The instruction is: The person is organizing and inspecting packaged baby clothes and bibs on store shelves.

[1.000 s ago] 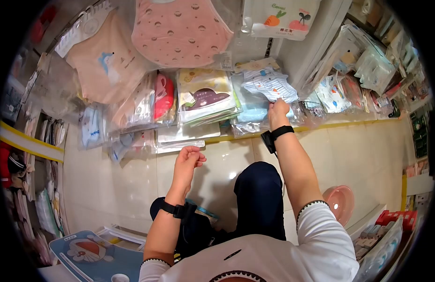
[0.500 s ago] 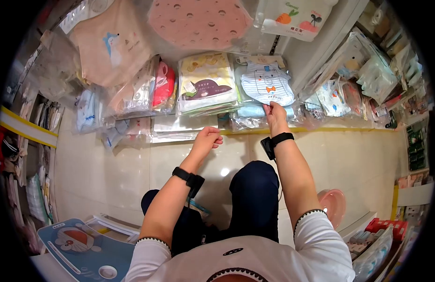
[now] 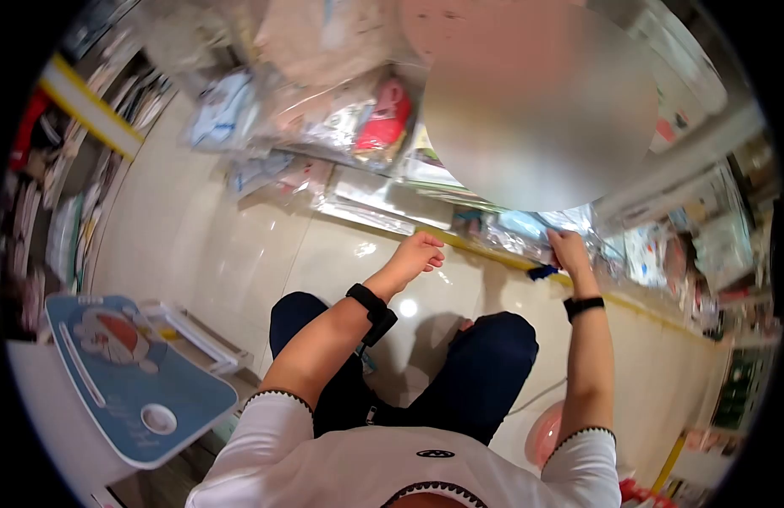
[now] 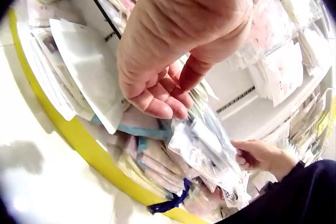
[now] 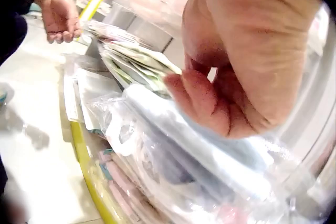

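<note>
My right hand (image 3: 569,251) is at the shelf's front edge, fingertips right at some clear plastic packages (image 3: 527,230). In the right wrist view its fingers curl loosely above a pale blue package (image 5: 210,137), and nothing shows between them. My left hand (image 3: 415,256) hangs over the floor in front of the shelf, fingers loosely bent and holding nothing. Beyond it in the left wrist view stand flat white packages (image 4: 86,71). A dark blue strip (image 4: 173,201) hangs over the yellow shelf edge. A blurred round patch hides much of the shelf in the head view.
A red item in plastic (image 3: 385,114) lies on the shelf, left of the blurred patch. A blue cartoon-printed small table (image 3: 138,381) stands at lower left. A pink basin (image 3: 541,433) sits on the floor by my right arm. Yellow-edged shelves (image 3: 91,110) line the left side.
My right hand has left the striped bib it touched and is now lower, by the packages. My left hand has moved right. The head view has turned, and a blurred patch now covers the bib area.
</note>
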A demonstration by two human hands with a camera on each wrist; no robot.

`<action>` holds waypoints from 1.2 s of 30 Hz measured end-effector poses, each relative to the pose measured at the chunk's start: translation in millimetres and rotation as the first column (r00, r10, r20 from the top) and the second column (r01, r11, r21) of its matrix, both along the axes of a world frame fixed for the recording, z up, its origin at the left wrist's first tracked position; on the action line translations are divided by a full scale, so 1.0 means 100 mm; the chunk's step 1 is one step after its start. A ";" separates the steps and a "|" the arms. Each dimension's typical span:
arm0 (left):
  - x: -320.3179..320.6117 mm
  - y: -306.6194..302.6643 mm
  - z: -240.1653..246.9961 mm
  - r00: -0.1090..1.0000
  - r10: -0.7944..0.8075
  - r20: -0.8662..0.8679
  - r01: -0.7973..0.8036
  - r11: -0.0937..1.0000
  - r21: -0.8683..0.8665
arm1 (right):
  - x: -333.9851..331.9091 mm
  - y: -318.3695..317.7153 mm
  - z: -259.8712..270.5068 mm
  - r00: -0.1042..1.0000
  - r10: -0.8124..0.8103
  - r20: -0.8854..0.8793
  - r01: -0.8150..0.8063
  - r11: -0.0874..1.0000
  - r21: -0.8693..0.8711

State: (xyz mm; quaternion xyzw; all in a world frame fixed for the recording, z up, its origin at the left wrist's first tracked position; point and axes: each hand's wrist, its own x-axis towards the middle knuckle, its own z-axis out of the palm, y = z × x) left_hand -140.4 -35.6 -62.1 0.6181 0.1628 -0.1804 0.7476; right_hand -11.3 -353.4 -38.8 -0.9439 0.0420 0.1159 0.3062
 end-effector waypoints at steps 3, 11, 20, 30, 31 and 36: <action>-0.09 0.31 -0.03 0.996 0.090 -0.019 -0.091 0.992 -0.089 | -0.31 0.40 0.58 0.862 0.138 0.488 -0.023 0.972 -0.234; -0.91 2.23 0.93 0.618 0.680 0.394 -0.681 0.714 -0.165 | 0.13 0.12 -0.64 0.682 0.586 0.437 -0.268 0.757 -0.596; -1.95 3.28 -0.19 0.569 0.822 -0.024 -0.760 0.537 0.367 | -0.13 0.43 -0.07 0.538 0.405 0.739 -0.237 0.914 -0.329; -1.59 2.39 -2.37 0.688 -0.495 -0.531 0.710 0.310 0.632 | -0.46 0.85 0.20 0.785 0.271 0.556 -0.401 0.908 0.123; -1.60 2.31 -2.49 0.698 -0.483 -0.529 0.701 0.307 0.644 | -0.53 0.83 0.17 0.823 0.286 0.491 -0.403 0.903 0.150; -1.52 1.71 -2.12 0.606 -0.253 -0.754 0.795 0.214 0.567 | -0.70 0.66 -0.04 0.894 0.287 0.344 -0.360 0.918 0.169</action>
